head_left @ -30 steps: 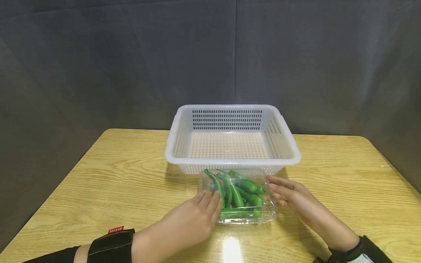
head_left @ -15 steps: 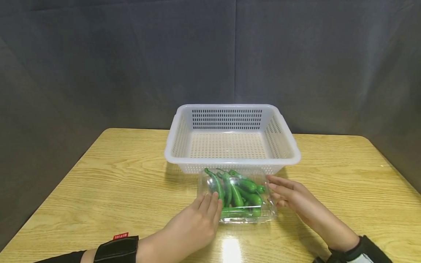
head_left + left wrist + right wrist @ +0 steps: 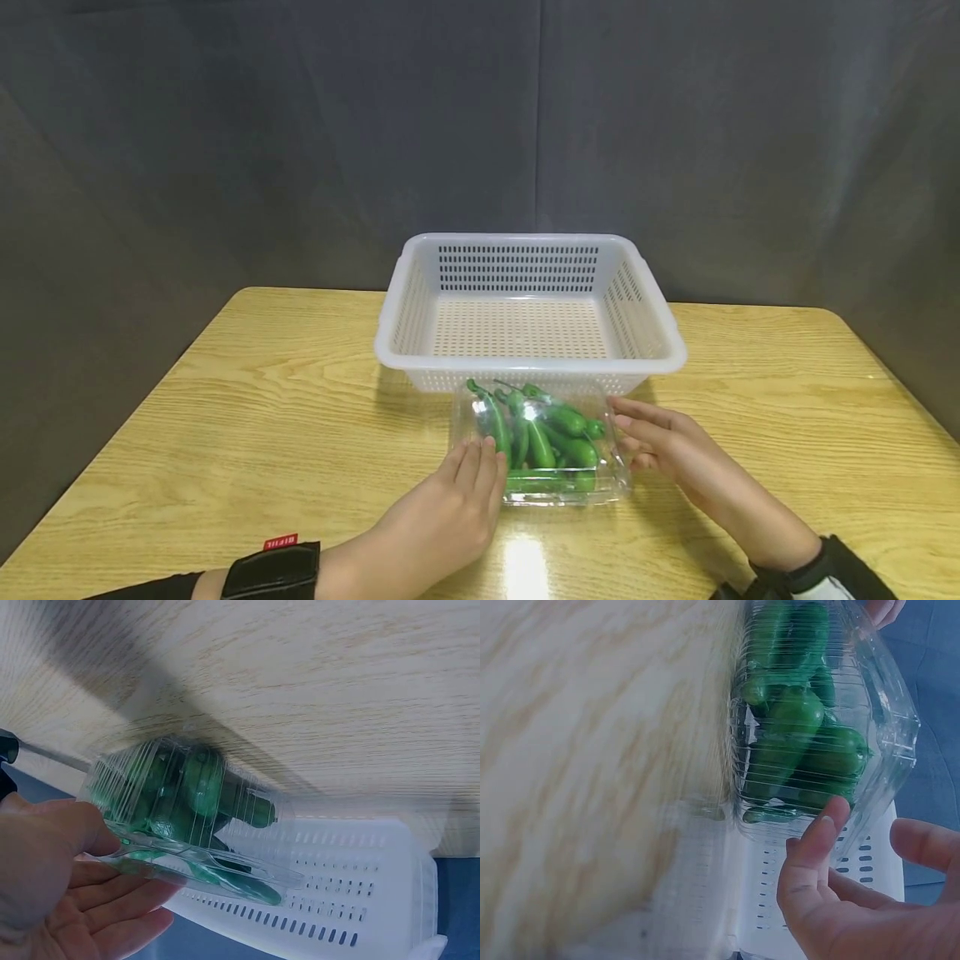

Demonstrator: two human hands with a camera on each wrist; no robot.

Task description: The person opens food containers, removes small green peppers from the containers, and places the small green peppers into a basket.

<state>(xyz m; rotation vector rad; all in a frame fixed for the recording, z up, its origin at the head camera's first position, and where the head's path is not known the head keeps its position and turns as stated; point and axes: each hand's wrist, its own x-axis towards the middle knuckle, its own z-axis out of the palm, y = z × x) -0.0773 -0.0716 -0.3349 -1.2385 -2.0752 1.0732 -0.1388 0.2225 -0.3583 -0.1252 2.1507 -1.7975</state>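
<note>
A clear plastic clamshell box point(image 3: 487, 492) full of green chili peppers point(image 3: 540, 446) lies on the table, its lid down. My left hand point(image 3: 442, 517) rests its straight fingers on the lid at the near left corner. In the left wrist view, the thumb point(image 3: 90, 829) lies by the box's rim, while the fingers extend over the lid. At the box's right side is my right hand point(image 3: 671, 446), its fingers loosely bent. One right fingertip point(image 3: 836, 814) touches or nearly touches the clear wall, and the thumb point(image 3: 922, 844) stands apart from it.
Just behind the box stands a white perforated plastic basket point(image 3: 531, 364) with nothing in it. The wood-grain table point(image 3: 285, 400) extends to both sides. A dark grey cloth point(image 3: 315, 142) hangs beyond its far edge.
My left forearm and wristband have shifted slightly to the right, while the fingers stay on the lid. The right hand and the box keep their places.
</note>
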